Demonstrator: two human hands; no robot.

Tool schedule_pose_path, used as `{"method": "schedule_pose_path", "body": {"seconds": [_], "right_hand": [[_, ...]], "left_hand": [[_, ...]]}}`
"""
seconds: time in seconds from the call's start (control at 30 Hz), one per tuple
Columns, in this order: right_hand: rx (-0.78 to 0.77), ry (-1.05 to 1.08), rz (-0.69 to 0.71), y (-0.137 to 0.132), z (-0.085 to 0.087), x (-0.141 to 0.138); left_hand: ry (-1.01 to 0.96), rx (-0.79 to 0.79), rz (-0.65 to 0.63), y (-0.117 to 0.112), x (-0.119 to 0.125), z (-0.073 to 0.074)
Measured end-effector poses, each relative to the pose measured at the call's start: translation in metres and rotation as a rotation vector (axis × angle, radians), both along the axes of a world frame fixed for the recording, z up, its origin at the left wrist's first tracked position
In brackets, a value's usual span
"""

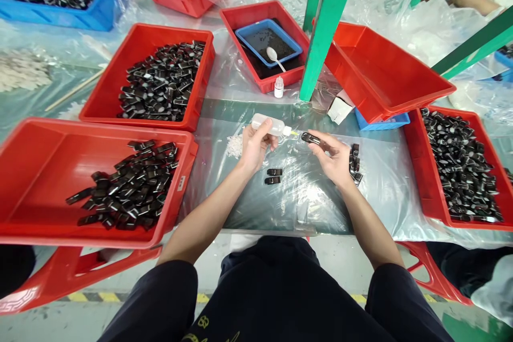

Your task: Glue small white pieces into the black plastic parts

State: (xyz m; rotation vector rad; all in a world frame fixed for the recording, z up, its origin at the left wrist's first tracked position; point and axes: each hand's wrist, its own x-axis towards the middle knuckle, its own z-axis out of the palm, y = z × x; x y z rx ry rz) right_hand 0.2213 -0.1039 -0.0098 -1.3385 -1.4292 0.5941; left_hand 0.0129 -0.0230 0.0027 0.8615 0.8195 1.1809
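Observation:
My left hand (256, 145) is closed around a white squeeze bottle (267, 124), which lies sideways with its thin yellowish tip toward the right. Between the thumb and fingers of my right hand (333, 157) is a small glossy black part (310, 138); its exact kind I cannot make out. The bottle's tip is close to the part's left end, and whether they touch I cannot tell. Two similar black parts (273, 176) lie on the plastic sheet below my left hand. Several more black parts (355, 163) sit just right of my right hand, partly hidden by it.
Red bins with black parts stand at the near left (32, 181), behind it (132, 37) and at right (435, 203). An empty red bin (385, 69) is tilted behind. Green posts (320, 37) rise past a blue tray (244, 35) with a white spoon (272, 54) and small bottle (279, 87).

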Motion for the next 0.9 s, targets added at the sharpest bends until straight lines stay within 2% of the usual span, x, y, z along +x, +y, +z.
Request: {"method": "schedule_pose_path", "body": {"seconds": [0.13,0.23,0.37,0.47,0.57,0.7,0.8,0.9], "right_hand": [[-0.041,-0.016,-0.003,0.001,-0.002,0.003],[-0.081,-0.105,0.110,-0.001,-0.005,-0.002],[-0.067,-0.350,0.299,-0.006,-0.014,-0.021],[-0.099,-0.547,0.384,-0.009,-0.022,-0.037],[-0.120,-0.629,0.438,-0.010,-0.021,-0.040],[-0.143,-0.618,0.336,-0.006,0.001,-0.009],[-0.245,-0.634,0.118,-0.003,0.019,0.036],[-0.313,-0.675,-0.048,-0.003,0.023,0.077]], "left_hand": [[-0.027,-0.090,0.048,0.007,-0.001,-0.002],[-0.046,-0.111,0.070,0.011,-0.003,-0.002],[-0.031,-0.095,0.069,0.012,-0.004,-0.001],[-0.014,-0.094,0.064,0.010,-0.003,-0.001],[-0.008,-0.090,0.062,0.009,-0.002,-0.001],[-0.004,-0.074,0.077,0.009,-0.003,-0.002],[-0.018,-0.065,0.082,0.010,-0.003,-0.002],[-0.019,-0.086,0.085,0.010,-0.003,-0.002]]}}
